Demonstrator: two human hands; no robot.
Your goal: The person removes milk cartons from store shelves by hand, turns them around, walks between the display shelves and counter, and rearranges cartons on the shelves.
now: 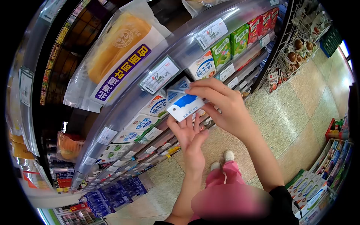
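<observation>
White-and-blue carton [185, 107] between the two hands
Right hand [225, 107] pinches its right end, left hand [190, 135] open with fingers beneath; probably light, stiff, smooth, best held by its edges; visible face's long axis slants up from left fingers to right, dotted end leftward

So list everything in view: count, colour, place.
Held carton: one, white and blue, centre
Milk cartons: several, mostly white, centre
Green cartons: two, green, beside milk
Red cartons: several, red, beside green ones
Bagged bread: one large, golden, upper left
Price tags: several, white, shelf edges
Packaged food: several, brown, upper right
Packs: several, blue, lower left
Boxes: several, mostly white, lower right
Floor tiles: many, beige, right
Shoes: two, white, floor
Trousers: pair, pink, below
Right hand: one, bare, gripping held carton
Left hand: one, bare, carton's lower edge
</observation>
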